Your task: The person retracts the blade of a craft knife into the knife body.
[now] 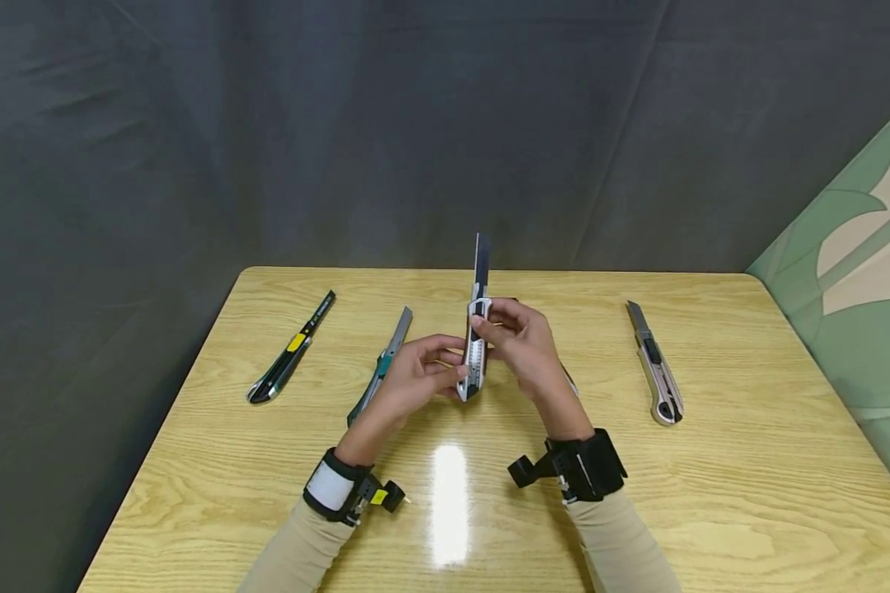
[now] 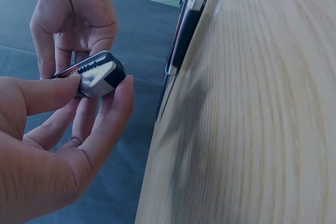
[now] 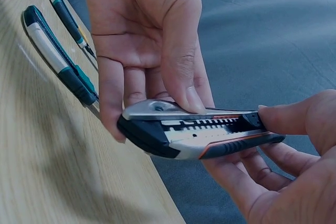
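A silver and black snap-off utility knife [image 1: 476, 350] is held up above the table, its long dark blade pointing away from me. My left hand [image 1: 418, 377] pinches the butt end between thumb and fingers. Higher up the handle, my right hand [image 1: 525, 344] grips it, with the thumb on the black slider. The right wrist view shows the open slot and toothed track of the knife [image 3: 194, 135], edged with orange lines. Below my left hand lies a green and grey utility knife [image 1: 395, 350], partly covered by that hand.
On the wooden table [image 1: 756, 494], a black and yellow utility knife [image 1: 291, 358] lies at left and a silver-pink one [image 1: 658, 375] at right. Another object [image 1: 569, 380] lies mostly hidden behind my right wrist. A dark curtain [image 1: 445, 132] hangs beyond the far edge.
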Demonstrator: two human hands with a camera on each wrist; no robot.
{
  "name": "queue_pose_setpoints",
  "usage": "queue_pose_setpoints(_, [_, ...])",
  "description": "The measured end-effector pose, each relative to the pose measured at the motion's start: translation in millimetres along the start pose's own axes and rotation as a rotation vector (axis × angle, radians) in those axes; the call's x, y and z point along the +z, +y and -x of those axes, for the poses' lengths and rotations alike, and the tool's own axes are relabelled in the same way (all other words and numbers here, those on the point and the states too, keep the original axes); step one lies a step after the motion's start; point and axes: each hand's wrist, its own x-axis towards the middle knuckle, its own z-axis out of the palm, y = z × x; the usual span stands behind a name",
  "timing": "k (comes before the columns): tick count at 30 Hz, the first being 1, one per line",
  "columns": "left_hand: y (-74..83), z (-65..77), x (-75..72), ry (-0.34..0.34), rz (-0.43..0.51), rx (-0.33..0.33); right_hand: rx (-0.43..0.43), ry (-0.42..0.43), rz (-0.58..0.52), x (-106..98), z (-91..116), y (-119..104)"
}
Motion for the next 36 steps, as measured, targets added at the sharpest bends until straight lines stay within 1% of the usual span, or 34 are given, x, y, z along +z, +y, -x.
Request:
queue_pose_setpoints(5, [0.0, 0.2, -1.3, -0.004, -0.002, 0.004, 0.001, -0.019, -0.005, -0.5, 0.4, 1.2])
queue_pose_setpoints(12, [0.7, 0.6, -2.2, -0.016, -0.003, 0.01, -0.004, -0.025, 0.004, -0.4, 0.8, 0.6])
queue_pose_setpoints(25, [0.2, -0.1, -3.4, -0.005, -0.008, 0.004, 0.016, -0.037, 0.0, -0.3, -0.4, 2.2])
queue_pose_setpoints(31, [1.1, -0.7, -2.4, -0.013, 0.01, 0.021, 0.022, -0.043, 0.002, -0.8, 0.0, 1.3])
queue_pose_setpoints(36, [0.2, -0.6, -3.0, -0.007, 0.023, 0.018, 0.025, -0.055, -0.002, -0.6, -0.2, 3.1])
